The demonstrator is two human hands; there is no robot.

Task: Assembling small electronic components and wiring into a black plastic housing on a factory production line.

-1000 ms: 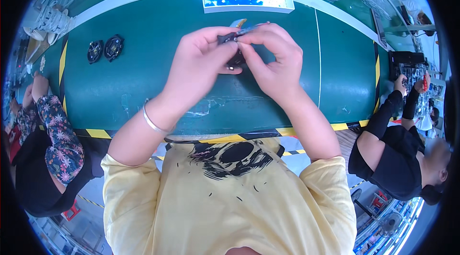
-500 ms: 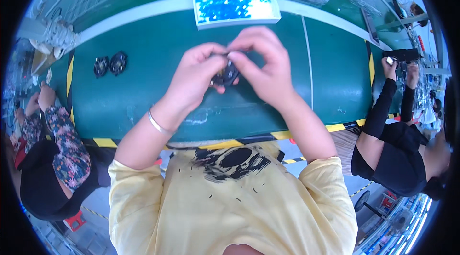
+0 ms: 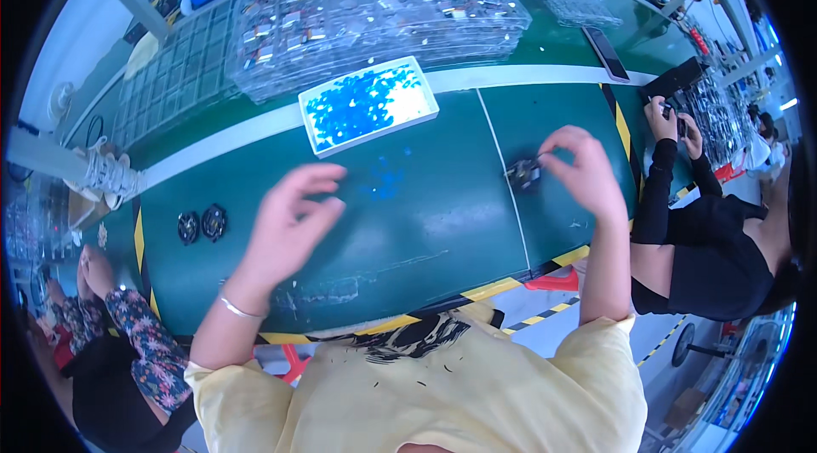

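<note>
My right hand [image 3: 587,174] is out at the right of the green bench, thumb and fingers pinched at the edge of a black round part [image 3: 526,175]. That part is blurred, and I cannot tell whether it rests on the bench. My left hand [image 3: 294,223] hovers over the bench left of the middle, with nothing in it and its fingers apart. Beyond it stands a white tray [image 3: 374,136] of small blue pieces [image 3: 349,113]. Two similar black round parts [image 3: 214,223] lie side by side at the left.
Stacked clear plastic trays [image 3: 383,19] full of small parts stand behind the white tray. A phone [image 3: 606,55] lies at the back right. Blue specks [image 3: 383,176] show on the bench. Co-workers sit at both sides; one's hands [image 3: 672,125] hold a dark item.
My hands have parted from the middle. The right has carried the black round part to the right; the left has moved left and opened. The view has shifted toward the right.
</note>
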